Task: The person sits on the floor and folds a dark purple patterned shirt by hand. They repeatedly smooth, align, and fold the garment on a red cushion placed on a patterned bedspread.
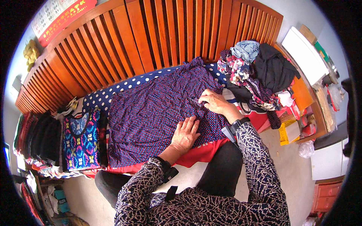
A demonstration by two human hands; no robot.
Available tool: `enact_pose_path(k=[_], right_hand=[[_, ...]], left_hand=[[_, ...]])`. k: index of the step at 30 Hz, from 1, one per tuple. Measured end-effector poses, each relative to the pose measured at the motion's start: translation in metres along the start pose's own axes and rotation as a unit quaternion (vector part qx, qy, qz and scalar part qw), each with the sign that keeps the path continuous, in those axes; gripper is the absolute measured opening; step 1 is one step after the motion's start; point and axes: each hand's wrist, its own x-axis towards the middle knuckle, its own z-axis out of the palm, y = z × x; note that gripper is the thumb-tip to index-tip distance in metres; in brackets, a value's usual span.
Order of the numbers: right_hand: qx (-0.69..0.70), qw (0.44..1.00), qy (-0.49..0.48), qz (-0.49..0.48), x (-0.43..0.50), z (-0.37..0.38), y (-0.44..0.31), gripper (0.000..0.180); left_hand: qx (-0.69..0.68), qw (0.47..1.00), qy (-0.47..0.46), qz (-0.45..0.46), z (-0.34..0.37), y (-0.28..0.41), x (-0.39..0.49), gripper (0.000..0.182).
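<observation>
Spread over the bed in front of me is a dark navy garment with small red and light dots [152, 113], its cloth creased across the surface. My left hand [185, 134] rests palm down on its near part, fingers extended. Farther up and to the right, my right hand [216, 103] touches the same cloth with bent fingers; whether the fingertips pinch it is hidden. A folded blue garment with a bright multicoloured pattern [82, 141] lies left of the dotted one. Beside that stands a row of dark folded clothes [42, 138].
A loose heap of clothes, including a black garment [274, 67], sits at the right end. Behind the bed rises a slatted wooden backrest [158, 36]. White-dotted blue fabric [127, 84] and a red cover [192, 155] show beneath. A yellow box [288, 131] is at right.
</observation>
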Motion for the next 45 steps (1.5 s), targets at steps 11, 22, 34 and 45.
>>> enact_pose_path(k=[11, 22, 34, 45], right_hand=[[-0.126, 0.972, 0.067, 0.187, 0.006, -0.001, 0.025, 0.015], [0.098, 0.992, 0.018, 0.075, 0.002, 0.011, 0.046, 0.013], [-0.106, 0.994, -0.019, 0.02, 0.0, -0.032, 0.034, 0.016], [0.178, 0.954, 0.003, 0.243, -0.002, -0.021, 0.05, 0.023]], left_hand=[[0.014, 0.999, 0.011, -0.037, 0.004, 0.002, -0.001, 0.067], [-0.138, 0.976, 0.131, -0.109, -0.013, -0.027, 0.035, 0.046], [-0.173, 0.979, -0.105, -0.004, -0.024, -0.1, 0.09, 0.031], [-0.259, 0.949, -0.075, -0.165, -0.025, -0.109, 0.093, 0.033]])
